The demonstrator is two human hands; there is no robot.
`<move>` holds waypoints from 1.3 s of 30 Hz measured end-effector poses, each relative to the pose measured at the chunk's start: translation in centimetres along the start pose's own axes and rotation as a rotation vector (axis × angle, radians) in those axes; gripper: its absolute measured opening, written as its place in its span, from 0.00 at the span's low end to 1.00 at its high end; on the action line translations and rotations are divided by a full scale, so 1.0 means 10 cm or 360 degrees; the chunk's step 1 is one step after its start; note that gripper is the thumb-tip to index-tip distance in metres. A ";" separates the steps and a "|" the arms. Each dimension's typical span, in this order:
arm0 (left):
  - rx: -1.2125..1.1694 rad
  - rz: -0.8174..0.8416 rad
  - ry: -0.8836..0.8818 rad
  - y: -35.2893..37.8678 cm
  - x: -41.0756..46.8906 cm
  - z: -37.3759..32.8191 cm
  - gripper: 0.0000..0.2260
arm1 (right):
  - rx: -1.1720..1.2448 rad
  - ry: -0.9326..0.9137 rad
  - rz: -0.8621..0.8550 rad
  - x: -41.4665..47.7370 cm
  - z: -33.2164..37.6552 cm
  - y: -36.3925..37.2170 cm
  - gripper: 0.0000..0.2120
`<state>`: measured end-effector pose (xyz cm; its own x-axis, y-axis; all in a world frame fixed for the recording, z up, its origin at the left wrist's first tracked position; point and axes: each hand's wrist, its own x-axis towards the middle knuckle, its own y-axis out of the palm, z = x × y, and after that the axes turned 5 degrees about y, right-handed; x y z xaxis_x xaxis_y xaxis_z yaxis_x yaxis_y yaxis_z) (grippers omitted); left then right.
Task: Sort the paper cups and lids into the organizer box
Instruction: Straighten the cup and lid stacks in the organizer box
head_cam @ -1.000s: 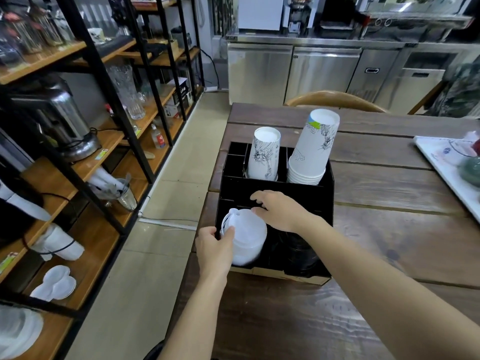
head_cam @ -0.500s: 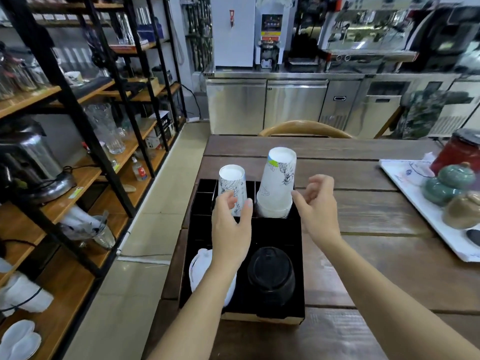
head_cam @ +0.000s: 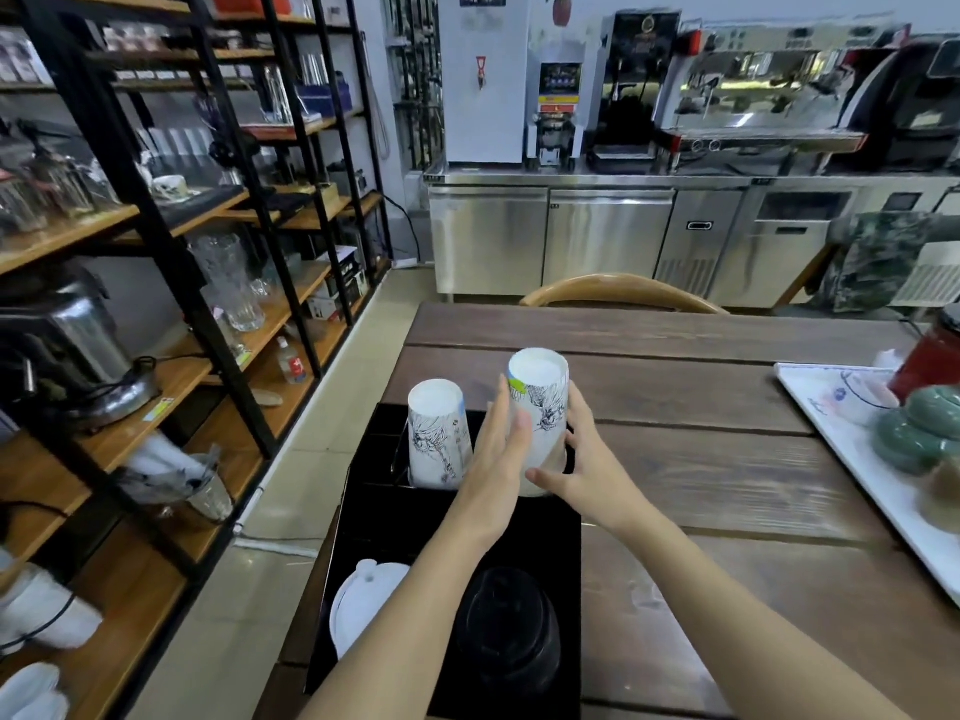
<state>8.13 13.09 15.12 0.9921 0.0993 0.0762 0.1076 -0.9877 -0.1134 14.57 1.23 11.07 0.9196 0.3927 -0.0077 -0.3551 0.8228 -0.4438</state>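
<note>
A black organizer box (head_cam: pixel 363 517) stands at the left edge of the wooden table (head_cam: pixel 727 470). In its far compartments stand two upside-down stacks of printed white paper cups: a shorter one (head_cam: pixel 439 433) on the left and a taller one (head_cam: pixel 543 392) on the right. White lids (head_cam: pixel 363 605) fill the near left compartment and black lids (head_cam: pixel 506 631) the near right. My left hand (head_cam: pixel 498 459) presses flat against the taller stack's left side. My right hand (head_cam: pixel 587 465) wraps its lower right side, thumb in front. Together they clasp it.
A white tray (head_cam: pixel 841 439) with green teapots (head_cam: pixel 914 433) and a red jar (head_cam: pixel 935 356) lies at the right. A wooden chair back (head_cam: pixel 618 291) rises behind the table's far edge. Black metal shelving (head_cam: pixel 208 304) with glassware lines the aisle on the left.
Both hands left the white lids in the near compartment, rose over the box and closed in on the taller cup stack. The head camera tilted up.
</note>
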 end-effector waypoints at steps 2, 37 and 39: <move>-0.0054 0.0022 0.0007 0.01 0.01 0.01 0.34 | -0.0015 -0.0008 0.0000 0.01 -0.04 0.02 0.50; -0.0203 -0.0400 -0.0263 -0.80 0.09 0.20 0.26 | 0.0145 0.0049 0.0352 0.02 0.63 0.76 0.44; -0.0189 -0.0370 -0.0226 -0.83 0.12 0.20 0.23 | 0.0150 0.0111 0.0345 0.06 0.62 0.80 0.45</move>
<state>8.52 21.60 14.19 0.9417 0.3321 -0.0537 0.3330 -0.9429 0.0080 11.25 10.61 13.09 0.8285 0.5376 -0.1568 -0.5564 0.7583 -0.3397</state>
